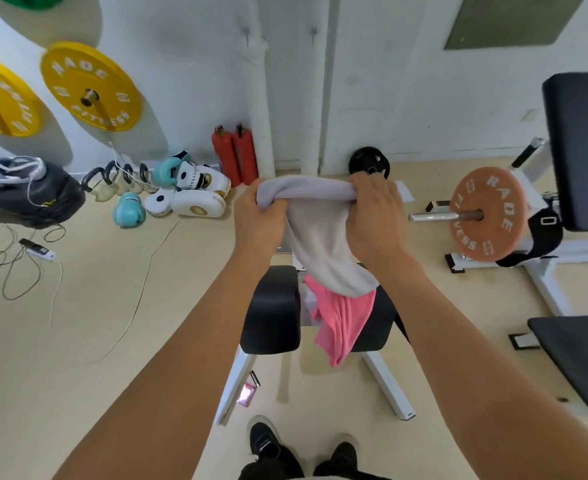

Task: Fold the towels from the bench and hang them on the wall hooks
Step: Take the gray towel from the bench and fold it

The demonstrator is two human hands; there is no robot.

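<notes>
A grey towel (320, 233) hangs in the air in front of me, bunched along its top edge. My left hand (259, 216) grips its left end and my right hand (372, 216) grips its right end, both held out above the bench. Below it a pink towel (343, 320) lies draped over the black padded bench (272, 310), its lower part hanging off the front edge. Two small wall hooks (246, 31) (313, 31) sit high on the white wall straight ahead.
A white pipe (261, 98) runs down the wall by two red extinguishers (235, 155). Boxing gloves and pads (181, 192) and cables lie on the floor at left. Yellow plates (90, 86) hang on the left wall. A plate-loaded machine (483, 214) stands right.
</notes>
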